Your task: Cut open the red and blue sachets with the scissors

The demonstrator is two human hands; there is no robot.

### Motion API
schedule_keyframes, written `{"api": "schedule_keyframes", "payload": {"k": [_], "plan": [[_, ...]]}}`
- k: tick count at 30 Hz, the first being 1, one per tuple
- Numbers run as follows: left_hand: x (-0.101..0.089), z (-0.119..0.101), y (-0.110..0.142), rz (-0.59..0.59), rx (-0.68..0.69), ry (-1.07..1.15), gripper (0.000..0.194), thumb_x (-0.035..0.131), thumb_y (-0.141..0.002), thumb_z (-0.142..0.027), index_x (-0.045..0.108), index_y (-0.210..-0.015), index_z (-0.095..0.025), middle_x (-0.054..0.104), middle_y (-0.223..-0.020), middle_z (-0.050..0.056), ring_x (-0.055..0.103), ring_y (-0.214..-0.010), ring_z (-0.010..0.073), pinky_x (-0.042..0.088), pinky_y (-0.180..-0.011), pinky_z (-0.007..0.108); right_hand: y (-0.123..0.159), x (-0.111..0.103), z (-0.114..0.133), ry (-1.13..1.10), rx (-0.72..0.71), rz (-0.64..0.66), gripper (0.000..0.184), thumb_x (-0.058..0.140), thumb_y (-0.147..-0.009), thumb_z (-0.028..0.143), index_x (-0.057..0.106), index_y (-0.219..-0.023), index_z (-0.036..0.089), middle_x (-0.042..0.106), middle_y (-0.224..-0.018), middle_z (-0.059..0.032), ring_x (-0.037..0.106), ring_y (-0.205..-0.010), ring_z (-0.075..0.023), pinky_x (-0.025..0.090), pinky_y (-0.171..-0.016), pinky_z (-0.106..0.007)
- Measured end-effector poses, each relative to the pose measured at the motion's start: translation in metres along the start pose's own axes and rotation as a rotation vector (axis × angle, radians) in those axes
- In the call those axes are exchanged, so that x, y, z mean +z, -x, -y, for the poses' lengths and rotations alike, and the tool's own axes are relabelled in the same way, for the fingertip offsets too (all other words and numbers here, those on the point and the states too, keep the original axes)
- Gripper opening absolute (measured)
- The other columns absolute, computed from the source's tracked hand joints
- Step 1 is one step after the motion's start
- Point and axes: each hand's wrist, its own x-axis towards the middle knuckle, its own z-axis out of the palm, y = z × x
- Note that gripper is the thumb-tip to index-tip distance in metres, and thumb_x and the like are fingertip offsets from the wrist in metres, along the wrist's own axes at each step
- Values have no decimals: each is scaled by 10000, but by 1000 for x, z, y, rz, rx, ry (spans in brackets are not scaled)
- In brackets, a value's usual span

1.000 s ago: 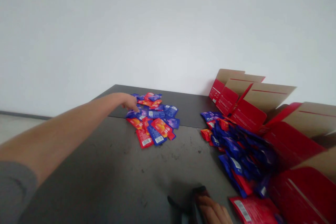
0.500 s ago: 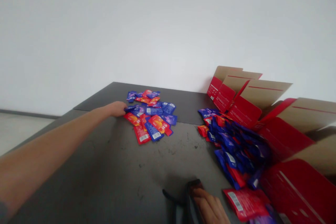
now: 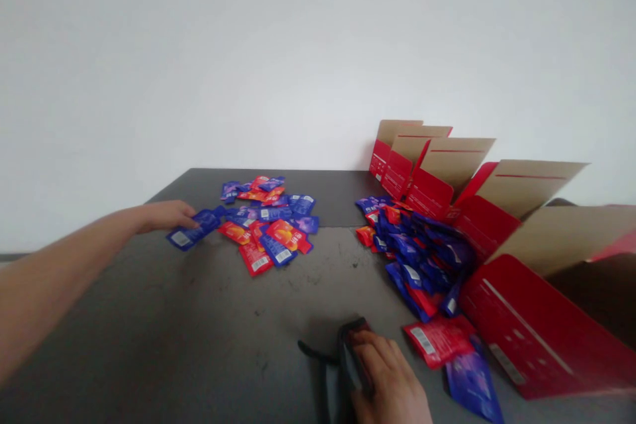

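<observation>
My left hand (image 3: 171, 215) pinches a flat blue packet (image 3: 187, 236) with a white barcode label, just left of a loose spread of packets. In that spread lie several blue packets and red-orange packets (image 3: 256, 260), overlapping on the dark table (image 3: 223, 338). Near the front edge of the view, my right hand (image 3: 390, 381) is closed around a black object with a strap (image 3: 348, 358), which looks like a small case. Its lower part is cut off by the frame, and my fingers cover its right side.
A heap of blue and red packets (image 3: 417, 258) lies right of centre. A red packet (image 3: 440, 339) and a purple-blue packet (image 3: 472, 381) lie nearer. Several open red cardboard boxes (image 3: 536, 331) stand in a row along the right. A white wall (image 3: 298, 59) rises behind.
My left hand has drawn a blue packet leftward, off the edge of the spread. My right hand stays on the black object. The view has turned slightly right.
</observation>
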Motion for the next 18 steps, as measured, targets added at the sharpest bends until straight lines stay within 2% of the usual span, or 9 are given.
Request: {"api": "schedule_keyframes", "payload": {"k": [4, 8, 10, 13, 15, 18], "plan": [[5, -20, 39, 298, -36, 103, 473, 626, -813, -521, 716, -956, -79, 705, -716, -12, 635, -731, 184, 493, -692, 238, -2, -9, 11, -62, 70, 12, 534, 545, -672, 37, 694, -1113, 299, 689, -1256, -10, 604, -1163, -246, 470, -1012, -345], [27, -79, 82, 485, 82, 167, 402, 645, -835, -493, 718, -942, -112, 696, -750, -23, 607, -738, 164, 479, -727, 229, -4, -18, 19, -96, 103, 20, 448, 558, -744, 46, 689, -1109, 270, 681, -1245, -31, 581, -1160, -257, 447, -1025, -365], [44, -116, 96, 518, 201, 115, 357, 642, -849, -480, 715, -854, -131, 691, -756, -7, 606, -742, 173, 467, -706, 222, -4, -21, 22, -97, 97, 16, 389, 576, -778, 65, 688, -1098, 255, 684, -1230, -38, 577, -1140, -259, 446, -1014, -367], [79, -166, 105, 515, 360, -35, 290, 636, -837, -425, 709, -755, -157, 677, -722, 12, 600, -702, 185, 431, -633, 229, -4, -22, 22, -76, 88, 0, 336, 595, -813, 90, 686, -1097, 245, 682, -1231, -44, 575, -1126, -259, 447, -1006, -364], [107, -193, 103, 498, 452, -130, 237, 645, -798, -376, 701, -694, -171, 637, -651, 1, 569, -643, 177, 385, -581, 236, -4, -21, 21, -72, 84, -14, 316, 606, -825, 105, 685, -1099, 242, 681, -1229, -46, 575, -1123, -256, 450, -999, -357], [148, -222, 98, 492, 510, -142, 168, 668, -741, -324, 693, -659, -179, 574, -582, -25, 526, -598, 159, 334, -555, 241, -2, -20, 18, -107, 68, -45, 300, 612, -839, 119, 682, -1106, 239, 681, -1212, -44, 573, -1122, -245, 452, -1000, -345]]}}
